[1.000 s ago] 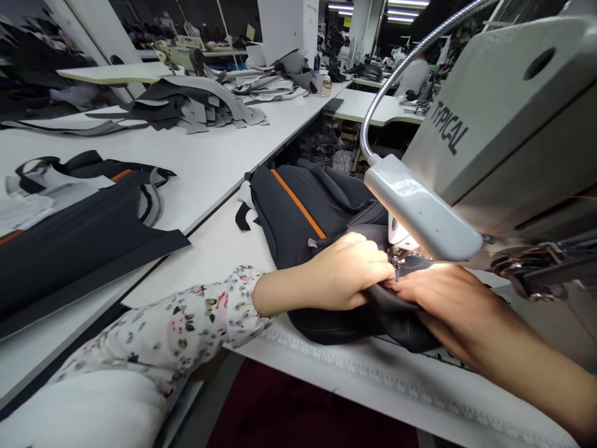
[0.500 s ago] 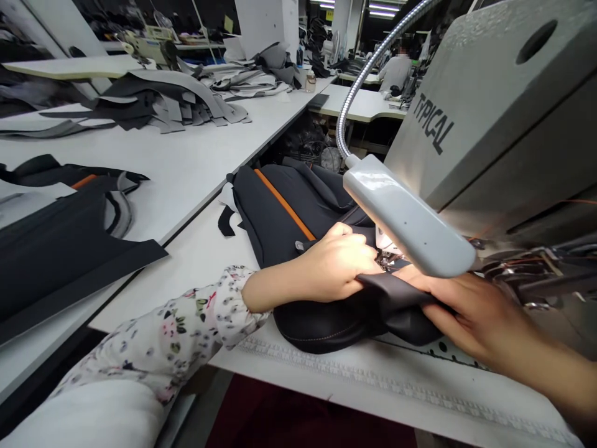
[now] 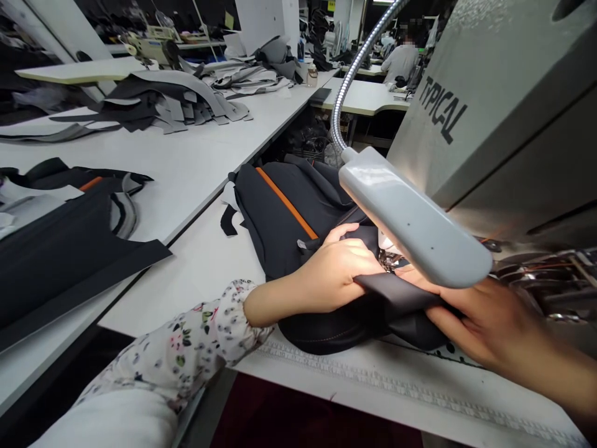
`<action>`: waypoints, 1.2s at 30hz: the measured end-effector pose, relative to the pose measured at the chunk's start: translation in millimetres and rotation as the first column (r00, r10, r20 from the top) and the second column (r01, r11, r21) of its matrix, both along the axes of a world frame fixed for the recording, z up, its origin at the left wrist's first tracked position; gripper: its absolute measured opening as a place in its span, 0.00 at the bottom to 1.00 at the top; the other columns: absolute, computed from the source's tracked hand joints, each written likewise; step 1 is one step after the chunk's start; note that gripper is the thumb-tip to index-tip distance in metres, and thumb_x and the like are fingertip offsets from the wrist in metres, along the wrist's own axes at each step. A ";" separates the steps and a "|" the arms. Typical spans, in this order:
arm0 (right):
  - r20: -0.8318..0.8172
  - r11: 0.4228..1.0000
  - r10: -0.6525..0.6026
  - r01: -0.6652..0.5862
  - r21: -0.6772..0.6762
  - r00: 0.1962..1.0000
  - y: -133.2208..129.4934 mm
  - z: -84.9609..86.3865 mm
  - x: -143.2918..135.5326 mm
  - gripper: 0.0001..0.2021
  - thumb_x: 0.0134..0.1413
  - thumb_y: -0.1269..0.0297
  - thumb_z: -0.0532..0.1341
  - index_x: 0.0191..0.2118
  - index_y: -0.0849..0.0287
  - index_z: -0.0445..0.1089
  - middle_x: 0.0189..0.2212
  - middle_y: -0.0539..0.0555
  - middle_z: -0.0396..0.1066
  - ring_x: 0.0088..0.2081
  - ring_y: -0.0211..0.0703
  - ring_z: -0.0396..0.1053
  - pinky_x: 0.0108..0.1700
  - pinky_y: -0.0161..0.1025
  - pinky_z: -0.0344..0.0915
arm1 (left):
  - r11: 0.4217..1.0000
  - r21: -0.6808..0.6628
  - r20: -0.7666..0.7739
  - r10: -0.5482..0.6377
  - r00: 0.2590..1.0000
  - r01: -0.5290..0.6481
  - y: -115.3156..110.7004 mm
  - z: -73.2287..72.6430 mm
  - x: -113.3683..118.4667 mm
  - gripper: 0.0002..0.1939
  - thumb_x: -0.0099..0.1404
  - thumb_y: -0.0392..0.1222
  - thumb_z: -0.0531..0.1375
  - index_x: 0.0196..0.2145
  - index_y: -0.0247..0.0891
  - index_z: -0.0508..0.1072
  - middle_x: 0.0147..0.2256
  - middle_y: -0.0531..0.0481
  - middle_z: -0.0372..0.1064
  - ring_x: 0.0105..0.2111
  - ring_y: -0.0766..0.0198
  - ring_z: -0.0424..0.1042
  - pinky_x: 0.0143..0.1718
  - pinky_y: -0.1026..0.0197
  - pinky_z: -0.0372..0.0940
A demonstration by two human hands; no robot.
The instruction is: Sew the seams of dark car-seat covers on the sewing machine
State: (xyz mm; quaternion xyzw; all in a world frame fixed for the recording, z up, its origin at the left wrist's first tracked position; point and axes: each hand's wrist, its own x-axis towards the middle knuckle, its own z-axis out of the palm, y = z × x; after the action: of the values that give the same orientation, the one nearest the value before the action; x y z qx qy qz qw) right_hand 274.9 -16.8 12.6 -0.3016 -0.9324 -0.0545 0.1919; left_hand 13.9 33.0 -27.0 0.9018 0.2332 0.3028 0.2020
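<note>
Head view. One dark grey and black fabric cover with an orange stripe (image 3: 308, 193), lying on a white sewing table (image 3: 196, 292), its near part bunched beneath the needle area of a grey sewing machine lettered TYPICAL (image 3: 466, 143). One left hand (image 3: 342, 270), pinching the cover's raised fold, one finger extended. One right hand (image 3: 485, 311), holding the fold's other end between thumb and fingers, fingertips partly hidden by a pale grey gooseneck lamp (image 3: 410, 224). One white measuring tape (image 3: 373, 379), along the table's near edge. One dark fabric panel (image 3: 69, 261), at left.
</note>
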 end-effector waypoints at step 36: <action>0.071 0.999 0.038 -0.040 0.023 0.997 -6.6 4.9 -19.8 0.17 0.66 0.76 0.52 0.49 0.55 0.74 0.45 0.55 0.82 0.45 0.45 0.79 0.42 0.42 0.74 | 0.926 0.322 -0.308 -0.096 0.946 0.198 16.3 6.0 -7.3 0.17 0.70 0.39 0.59 0.54 0.46 0.79 0.46 0.48 0.80 0.48 0.54 0.76 0.63 0.50 0.61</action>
State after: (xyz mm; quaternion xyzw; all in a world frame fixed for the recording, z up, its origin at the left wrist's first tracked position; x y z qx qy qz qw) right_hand 255.1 -23.3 17.4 -0.2790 -0.9435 -0.0727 0.1636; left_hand 6.7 49.3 -21.0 0.9725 0.1337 0.1891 0.0254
